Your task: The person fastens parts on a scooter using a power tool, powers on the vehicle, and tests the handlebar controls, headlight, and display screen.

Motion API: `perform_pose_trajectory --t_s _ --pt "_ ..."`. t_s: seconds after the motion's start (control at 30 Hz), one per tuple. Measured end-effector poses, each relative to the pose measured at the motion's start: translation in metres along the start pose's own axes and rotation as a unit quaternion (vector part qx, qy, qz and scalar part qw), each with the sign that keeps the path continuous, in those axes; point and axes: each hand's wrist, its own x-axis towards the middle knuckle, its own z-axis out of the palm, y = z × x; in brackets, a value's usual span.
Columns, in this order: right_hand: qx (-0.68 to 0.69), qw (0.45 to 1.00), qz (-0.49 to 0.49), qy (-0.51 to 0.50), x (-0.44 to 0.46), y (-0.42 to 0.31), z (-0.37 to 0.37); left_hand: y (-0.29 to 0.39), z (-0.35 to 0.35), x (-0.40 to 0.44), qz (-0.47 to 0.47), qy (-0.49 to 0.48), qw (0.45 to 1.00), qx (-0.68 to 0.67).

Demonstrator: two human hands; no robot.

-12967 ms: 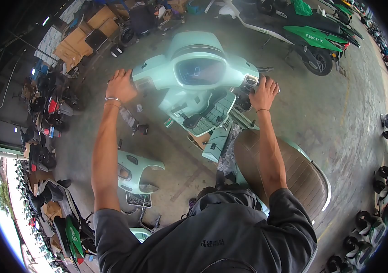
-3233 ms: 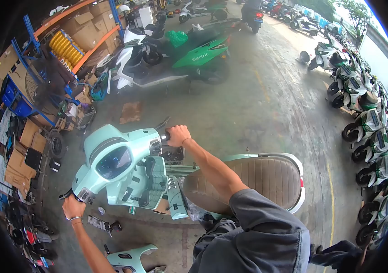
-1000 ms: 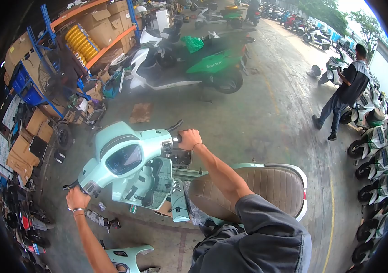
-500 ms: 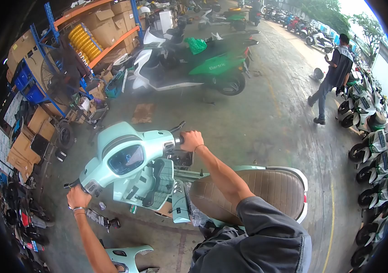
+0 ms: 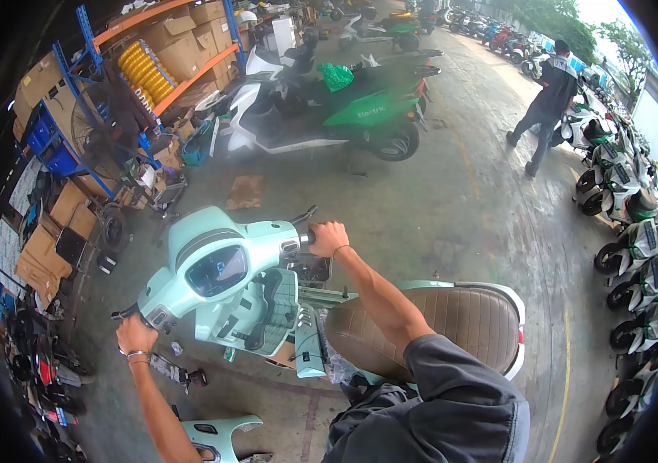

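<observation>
A mint-green scooter (image 5: 207, 224) stands in front of me, its display (image 5: 217, 271) set in the handlebar cover. My left hand (image 5: 136, 334) is closed around the left handlebar grip at the lower left. Around the right handlebar grip, by a brake lever (image 5: 305, 215), my right hand (image 5: 330, 238) is wrapped. The brown ribbed seat (image 5: 437, 324) lies under my right forearm. Between handlebar and seat, the footboard area (image 5: 276, 309) shows open bodywork and frame. A loose mint-green panel (image 5: 225, 432) is on the floor near my left forearm.
A green and white scooter (image 5: 364, 112) is parked ahead. Orange and blue shelving (image 5: 190, 76) with boxes stands at the upper left. A person (image 5: 546, 104) is at the upper right, near a row of parked scooters (image 5: 637, 262). Flat cardboard (image 5: 245, 191) lies on the floor.
Since half a second ago, the other person has walked farther away, toward the top of the view. Both my hands stay on the grips. Earlier, the handlebar pointed more straight ahead in view.
</observation>
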Motion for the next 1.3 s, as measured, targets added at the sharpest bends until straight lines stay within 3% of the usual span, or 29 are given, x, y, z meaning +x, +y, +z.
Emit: perform_pose_trajectory --t_s 1.3 --pt "0.002 1.0 -0.016 0.027 -0.001 0.001 0.003 0.001 -0.003 -0.001 -0.006 -0.012 1.0 0.005"
